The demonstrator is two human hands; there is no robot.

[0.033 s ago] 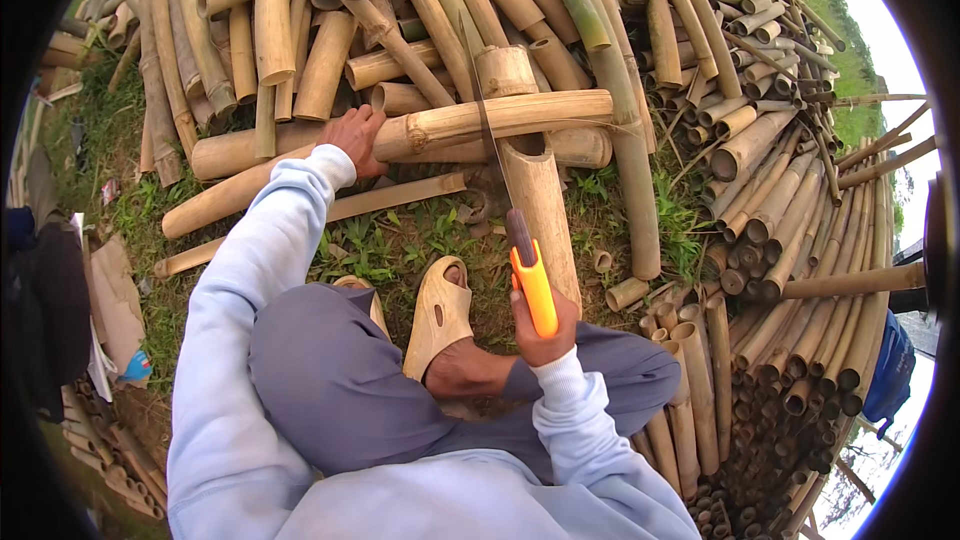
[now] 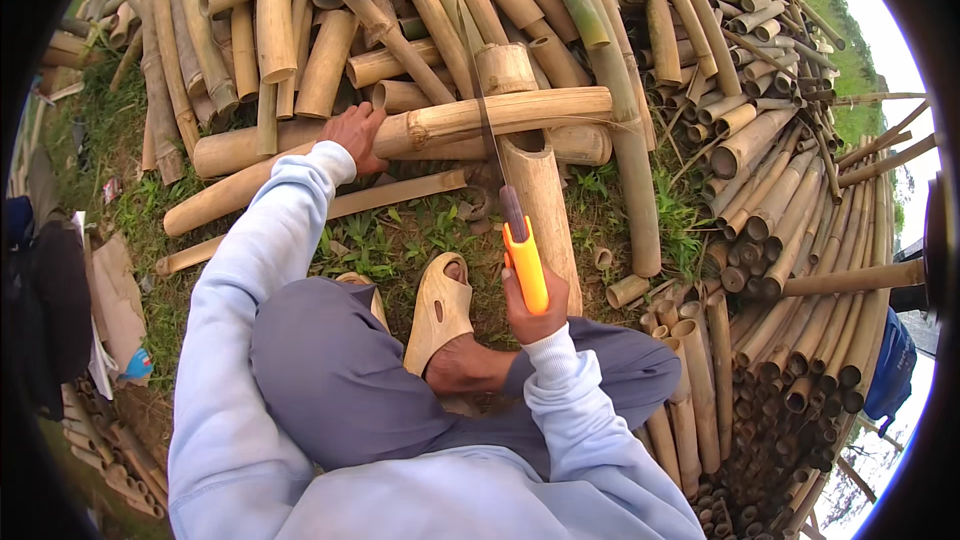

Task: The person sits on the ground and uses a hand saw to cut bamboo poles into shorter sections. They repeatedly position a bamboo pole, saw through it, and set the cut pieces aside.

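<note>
My right hand point(image 2: 537, 320) is wrapped round the orange handle of a handsaw point(image 2: 526, 265). Its long thin blade points away from me and lies across a tan bamboo pole point(image 2: 545, 111); how deep the teeth sit cannot be seen. To the left of the blade, my left hand point(image 2: 354, 138) grips the same pole from above, fingers curled over it. The pole slants from lower left to upper right and rests over a thick bamboo piece with a cut-out point(image 2: 540, 205). Another bamboo length point(image 2: 580, 145) lies crosswise behind it.
Piles of cut bamboo point(image 2: 330, 65) fill the far side, and stacked tubes point(image 2: 780, 230) crowd the right. A thin bamboo strip point(image 2: 400, 190) lies on the grass nearer me. My sandalled foot point(image 2: 440, 315) is just left of the saw handle. A blue bag point(image 2: 890, 370) is at far right.
My right hand and the saw have slid a little away from me and slightly left. My left hand and the bamboo pole stay almost where they were.
</note>
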